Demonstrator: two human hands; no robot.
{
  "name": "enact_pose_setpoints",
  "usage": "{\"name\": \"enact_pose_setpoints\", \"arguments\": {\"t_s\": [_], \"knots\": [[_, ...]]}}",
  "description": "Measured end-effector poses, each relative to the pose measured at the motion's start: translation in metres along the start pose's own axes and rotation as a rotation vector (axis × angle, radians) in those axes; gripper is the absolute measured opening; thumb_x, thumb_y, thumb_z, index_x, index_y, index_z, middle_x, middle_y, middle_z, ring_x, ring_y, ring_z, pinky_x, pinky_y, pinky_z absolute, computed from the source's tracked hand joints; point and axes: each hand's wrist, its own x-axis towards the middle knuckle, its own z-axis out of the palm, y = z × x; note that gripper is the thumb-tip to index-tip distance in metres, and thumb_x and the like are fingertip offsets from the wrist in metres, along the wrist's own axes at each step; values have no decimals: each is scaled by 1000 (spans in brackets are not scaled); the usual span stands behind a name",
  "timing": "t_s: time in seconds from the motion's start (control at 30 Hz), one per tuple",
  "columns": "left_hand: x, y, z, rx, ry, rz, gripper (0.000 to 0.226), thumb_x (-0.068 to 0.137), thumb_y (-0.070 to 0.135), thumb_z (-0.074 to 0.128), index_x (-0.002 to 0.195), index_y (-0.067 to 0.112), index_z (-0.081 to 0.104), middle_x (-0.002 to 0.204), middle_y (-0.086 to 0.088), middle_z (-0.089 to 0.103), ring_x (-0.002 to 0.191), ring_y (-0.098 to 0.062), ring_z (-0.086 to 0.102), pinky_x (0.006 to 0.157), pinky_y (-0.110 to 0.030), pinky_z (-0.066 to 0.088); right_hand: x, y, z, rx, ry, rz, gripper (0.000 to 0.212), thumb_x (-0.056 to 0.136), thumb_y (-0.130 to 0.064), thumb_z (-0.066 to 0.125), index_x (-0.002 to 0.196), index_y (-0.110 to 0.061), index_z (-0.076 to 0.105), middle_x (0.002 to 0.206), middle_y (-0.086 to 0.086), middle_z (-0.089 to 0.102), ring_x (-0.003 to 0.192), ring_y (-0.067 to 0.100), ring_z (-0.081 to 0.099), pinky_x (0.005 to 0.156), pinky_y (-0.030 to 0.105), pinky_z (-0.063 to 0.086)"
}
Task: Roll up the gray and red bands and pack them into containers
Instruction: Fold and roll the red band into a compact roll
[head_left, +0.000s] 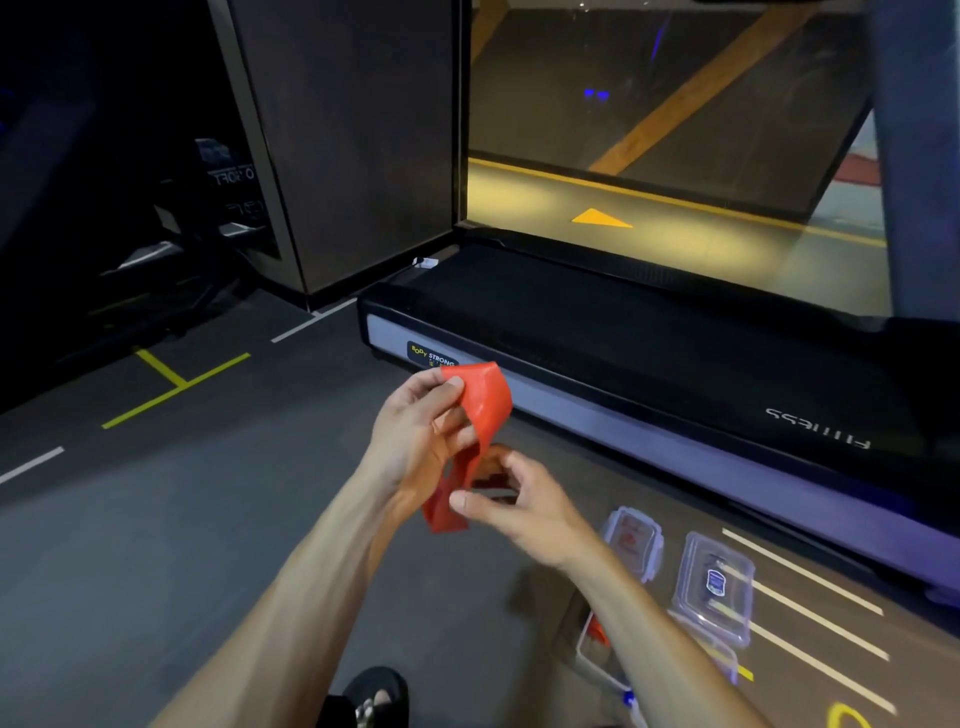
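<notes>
Head view is showing you standing over a dark gym floor (156, 519) with a treadmill (623, 332) running across the far side. You are holding a red band (480, 410) in the air in front of you, between the treadmill's near edge and your body. Your left hand (415, 431) is pinching the band's upper end between thumb and fingers, and your right hand (519, 499) is pinching the lower end, fingers curled round it. The band is hanging twisted and loose between them, so I judge the rolling of this one is only starting.

Down to your right, three clear containers are sitting on the floor. A box (635, 540) nearest your right wrist is showing something red inside, likely a band already packed. Another box (714, 587) beside it is holding a dark item with a label, which may be the gray band, but you cannot tell from here. A third tub (597, 654) is lying mostly behind your right forearm, with a bit of red showing at its edge.

So some packing is looking done, and this red band is remaining to roll and pack. A yellow loop (847, 717) is being cut off at the bottom edge, and your shoe (376, 696) is just showing below.
</notes>
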Motion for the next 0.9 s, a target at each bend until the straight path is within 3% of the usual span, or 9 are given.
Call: {"name": "enact_pose_setpoints", "arguments": {"t_s": [0.1,0.2,0.3,0.37,0.43,0.57,0.7,0.8,0.9], "knots": [[1,1,-1,19,65,27,11,99,3,59,96,11,53,70,-8,49,59,-15,51,55,-25,57,6,1,1,0,111,-8,3,92,-14,76,90,-15,74,81,-10,73,73,1,66,71,19,50],[3,7,-8,111,158,93,10,101,6,59,94,11,55,76,-6,69,63,-17,69,64,-32,61,11,1,-8,75,136,-44,13,94,-13,73,82,-17,73,76,-7,69,71,5,58,69,24,47],[10,9,-23,346,195,70,10,104,12,54,95,11,59,83,-11,72,61,-18,63,60,-29,50,10,-8,-17,248,169,-35,9,95,-9,70,88,-9,75,80,-2,74,72,5,62,71,20,49],[14,6,-31,483,154,18,18,105,16,52,92,8,61,74,-6,65,59,-16,52,54,-23,37,8,-14,-19,361,182,-6,15,92,-19,70,90,-5,76,79,3,74,69,7,63,70,19,49],[18,2,-38,715,135,53,20,102,10,53,85,13,64,75,-1,64,68,-17,56,57,-23,39,7,-20,-21,411,177,11,31,84,-39,73,85,-8,77,74,7,71,69,13,61,73,25,47],[11,0,-44,920,-150,127,34,93,-4,65,101,28,64,107,7,68,98,-15,65,79,-16,51,4,-29,-20,459,132,16,40,81,-55,73,75,-16,78,66,9,67,66,20,57,71,36,40],[-4,2,-30,816,-556,71,48,90,-9,67,126,21,60,122,0,68,113,-16,66,96,-28,54,0,-34,-24,607,70,57,30,82,-37,76,89,-8,74,79,19,62,69,25,57,67,35,44],[-8,4,-24,820,-594,112,55,87,-15,63,132,15,58,127,-6,67,119,-22,64,99,-38,55,-2,-34,-31,564,90,47,26,71,-23,72,92,-8,75,84,23,64,74,29,58,69,37,46],[-7,2,-22,846,-538,227,47,90,-4,69,130,19,61,124,-1,69,116,-23,67,100,-49,55,-5,-31,-35,502,48,7,21,79,-12,67,98,-10,77,91,21,69,79,28,61,70,33,50]]}}
